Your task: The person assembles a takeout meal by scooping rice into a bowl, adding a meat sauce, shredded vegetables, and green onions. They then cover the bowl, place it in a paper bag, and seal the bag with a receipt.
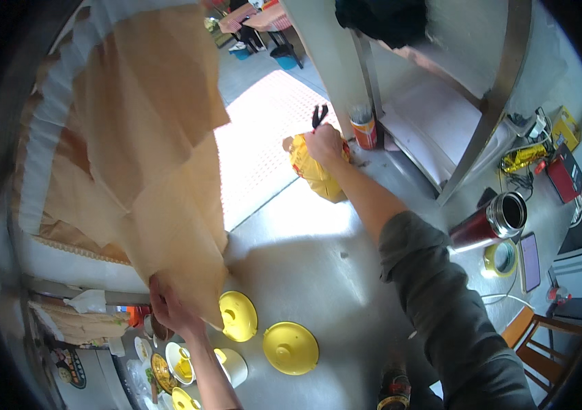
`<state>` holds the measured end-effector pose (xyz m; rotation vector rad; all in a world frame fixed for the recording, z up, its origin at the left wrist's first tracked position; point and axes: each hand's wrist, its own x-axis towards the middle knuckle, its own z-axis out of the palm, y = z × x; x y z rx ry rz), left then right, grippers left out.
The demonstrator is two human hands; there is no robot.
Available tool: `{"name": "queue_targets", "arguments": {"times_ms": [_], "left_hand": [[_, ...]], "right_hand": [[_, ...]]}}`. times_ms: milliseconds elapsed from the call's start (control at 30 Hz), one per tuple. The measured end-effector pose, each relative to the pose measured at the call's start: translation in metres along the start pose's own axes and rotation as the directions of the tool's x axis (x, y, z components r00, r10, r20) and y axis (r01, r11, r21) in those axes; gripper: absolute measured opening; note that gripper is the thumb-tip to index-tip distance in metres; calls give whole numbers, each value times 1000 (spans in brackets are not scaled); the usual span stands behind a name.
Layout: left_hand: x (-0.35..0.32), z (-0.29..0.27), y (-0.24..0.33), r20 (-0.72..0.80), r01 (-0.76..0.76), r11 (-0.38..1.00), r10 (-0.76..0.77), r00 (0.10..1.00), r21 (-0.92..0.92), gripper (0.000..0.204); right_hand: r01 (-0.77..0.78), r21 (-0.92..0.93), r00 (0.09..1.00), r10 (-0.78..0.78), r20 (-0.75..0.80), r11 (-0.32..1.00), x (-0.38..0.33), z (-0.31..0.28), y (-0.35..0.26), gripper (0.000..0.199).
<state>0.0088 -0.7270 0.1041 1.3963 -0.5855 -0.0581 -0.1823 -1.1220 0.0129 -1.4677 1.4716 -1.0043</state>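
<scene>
My right hand [325,145] is closed on the top of a crumpled yellow plastic bag [322,179], which stands at the far side of the metal table [345,301]. A thin black object [318,116] sticks up above that hand; its kind is unclear. At the left, a large tan cloth curtain [147,137] hangs down over the table. My left hand [171,307] grips the curtain's lower edge, and the cloth partly hides its fingers. Close to the left hand lie two yellow lids, one [239,316] partly covered by the cloth, the other [291,348] fully visible.
White pots [233,369] and a bowl of food [162,372] stand at the lower left. An orange can [364,130] is beside the bag. To the right are a red thermos [475,229], a tape roll [501,258], a phone [530,263] and cables. A metal-framed shelf [434,130] rises behind.
</scene>
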Motion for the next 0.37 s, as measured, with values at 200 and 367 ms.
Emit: {"name": "queue_targets", "arguments": {"times_ms": [200,367], "left_hand": [[-7,-23,19,33,-44,998,45,998,-34,46],[-5,-36,4,124,-65,997,59,991,46,50]], "right_hand": [[-113,293,967,37,252,949,-49,-15,-31,29],[69,235,975,-116,191,970,-46,-20,-6,41]]}}
